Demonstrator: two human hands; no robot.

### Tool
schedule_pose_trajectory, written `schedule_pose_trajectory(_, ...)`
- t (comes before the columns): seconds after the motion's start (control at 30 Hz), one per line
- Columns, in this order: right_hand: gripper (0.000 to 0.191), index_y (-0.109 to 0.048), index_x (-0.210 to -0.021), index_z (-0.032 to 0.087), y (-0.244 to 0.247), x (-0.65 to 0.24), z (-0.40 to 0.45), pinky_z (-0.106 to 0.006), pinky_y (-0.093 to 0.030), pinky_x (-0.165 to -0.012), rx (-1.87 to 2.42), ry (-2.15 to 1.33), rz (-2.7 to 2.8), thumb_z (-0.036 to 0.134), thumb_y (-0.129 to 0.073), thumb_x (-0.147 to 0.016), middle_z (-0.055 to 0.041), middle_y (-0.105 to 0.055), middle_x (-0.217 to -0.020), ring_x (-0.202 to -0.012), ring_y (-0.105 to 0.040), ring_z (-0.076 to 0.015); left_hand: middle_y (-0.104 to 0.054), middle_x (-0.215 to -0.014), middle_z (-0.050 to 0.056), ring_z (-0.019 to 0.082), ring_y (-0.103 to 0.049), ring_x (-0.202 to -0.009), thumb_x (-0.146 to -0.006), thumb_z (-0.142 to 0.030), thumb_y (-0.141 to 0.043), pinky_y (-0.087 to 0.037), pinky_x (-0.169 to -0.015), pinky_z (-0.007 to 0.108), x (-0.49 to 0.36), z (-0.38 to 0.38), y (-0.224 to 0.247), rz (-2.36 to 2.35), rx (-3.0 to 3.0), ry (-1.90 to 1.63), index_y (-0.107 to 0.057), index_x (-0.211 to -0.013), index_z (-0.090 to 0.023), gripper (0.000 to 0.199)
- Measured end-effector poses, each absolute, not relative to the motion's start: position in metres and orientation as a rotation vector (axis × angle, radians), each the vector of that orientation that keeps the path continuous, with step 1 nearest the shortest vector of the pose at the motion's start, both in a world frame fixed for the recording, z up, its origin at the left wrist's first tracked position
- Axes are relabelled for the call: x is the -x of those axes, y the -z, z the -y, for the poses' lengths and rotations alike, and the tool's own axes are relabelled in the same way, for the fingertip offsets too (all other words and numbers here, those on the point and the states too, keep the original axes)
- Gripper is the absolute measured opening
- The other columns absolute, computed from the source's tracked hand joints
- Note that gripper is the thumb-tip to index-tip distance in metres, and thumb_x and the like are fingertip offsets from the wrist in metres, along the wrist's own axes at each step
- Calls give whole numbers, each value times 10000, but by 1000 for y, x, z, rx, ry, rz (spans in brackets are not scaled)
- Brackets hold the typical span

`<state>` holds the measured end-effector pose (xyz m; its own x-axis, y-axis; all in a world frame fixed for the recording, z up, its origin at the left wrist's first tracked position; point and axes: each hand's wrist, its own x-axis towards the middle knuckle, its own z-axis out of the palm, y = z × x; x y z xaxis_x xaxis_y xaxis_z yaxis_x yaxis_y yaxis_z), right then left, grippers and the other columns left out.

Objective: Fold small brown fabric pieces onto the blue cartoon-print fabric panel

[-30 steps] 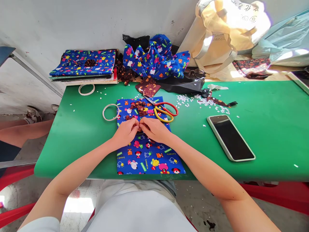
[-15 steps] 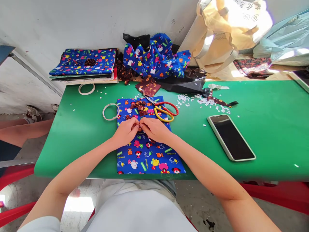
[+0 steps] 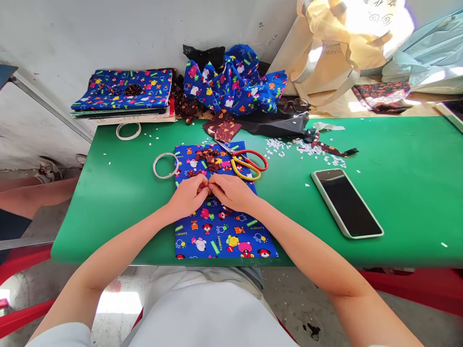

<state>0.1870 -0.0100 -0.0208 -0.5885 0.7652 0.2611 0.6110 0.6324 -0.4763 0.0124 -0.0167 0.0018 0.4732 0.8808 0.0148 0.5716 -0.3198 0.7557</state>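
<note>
My left hand [image 3: 188, 195] and my right hand [image 3: 232, 193] meet fingertip to fingertip over a folded blue cartoon-print cloth [image 3: 213, 241]. Both are closed in a pinch on a small brown patterned fabric scrap [image 3: 210, 193], mostly hidden by the fingers. Just beyond them, more brown fabric scraps [image 3: 212, 161] lie on the blue cloth. Scissors [image 3: 241, 164] with one red and one yellow handle rest at the cloth's upper right, blades pointing away to the left. A white ring, like a tape roll [image 3: 155, 166], touches the cloth's left edge.
The green table [image 3: 119, 207] bears a phone [image 3: 349, 205] at right and white paper bits [image 3: 277, 146] farther back. Against the wall are a cloth-topped stack of books [image 3: 126, 91], crumpled blue cloth [image 3: 235, 86], glasses [image 3: 298, 104] and a cream bag [image 3: 307, 62]. Another person's legs [image 3: 36, 197] show at left.
The view has shifted very slightly. Both hands stay pinched together in the same place, and nothing on the table has visibly moved.
</note>
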Motion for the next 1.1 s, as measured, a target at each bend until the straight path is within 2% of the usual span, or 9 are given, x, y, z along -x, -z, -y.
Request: schedule_pose_trajectory(1.1,160,-456,-800,197,19,-187,10,-271,-361,-607,1075,-445,2474,216,-354,-921,-51,-595,-741,-676,-531,-167,-513,-679,-7,124,-462,-597,-816,-159,-454,-342,-577,251,-11,15,0,-1170,-2119,-486,-431,-743,-183,80)
